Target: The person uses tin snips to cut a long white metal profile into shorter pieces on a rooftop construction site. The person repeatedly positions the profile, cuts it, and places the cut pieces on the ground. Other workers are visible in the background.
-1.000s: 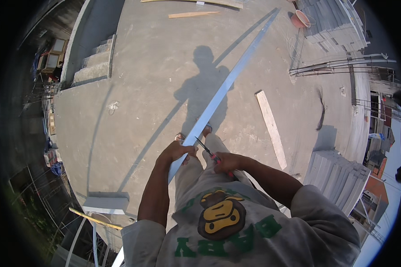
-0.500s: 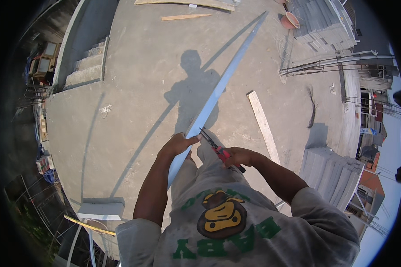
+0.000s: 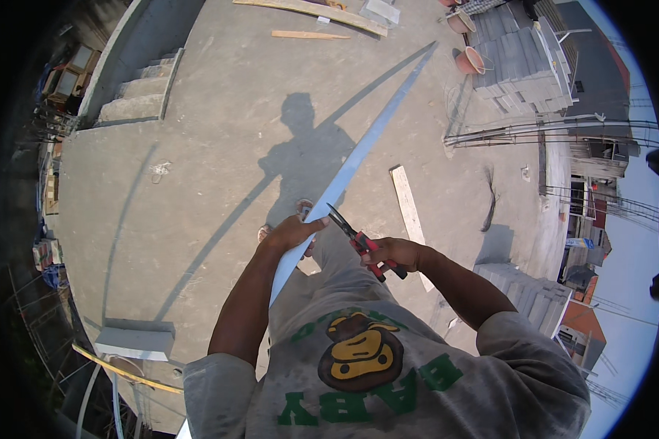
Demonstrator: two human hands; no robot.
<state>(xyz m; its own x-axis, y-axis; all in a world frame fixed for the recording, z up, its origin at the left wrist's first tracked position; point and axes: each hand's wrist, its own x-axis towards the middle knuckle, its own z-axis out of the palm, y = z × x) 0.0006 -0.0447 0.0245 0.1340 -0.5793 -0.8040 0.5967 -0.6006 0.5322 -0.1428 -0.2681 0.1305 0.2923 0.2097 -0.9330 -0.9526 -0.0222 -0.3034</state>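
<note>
Two bare hands work close to the body: the left hand (image 3: 293, 233) is closed around the near part of a long blue strip (image 3: 366, 143), its thumb lying across the top face, while the right hand (image 3: 397, 254) grips red-handled snips (image 3: 359, 240) with dark blades. The strip slants from beside the person's legs toward the far right, narrowing with distance (the wide lens likely exaggerates this). The blade tips point far and left, at the strip's right edge just beyond the left thumb; whether they touch it is hard to tell. On the concrete floor (image 3: 198, 183), a pale plank (image 3: 408, 208) lies to the right of the strip. Farther right, a reddish bucket (image 3: 470, 61) sits beside stacked grey blocks (image 3: 523, 62). Concrete steps (image 3: 135, 91) rise at the far left, and a grey block (image 3: 135, 342) lies near left, close to a yellow bar (image 3: 124, 368).
</note>
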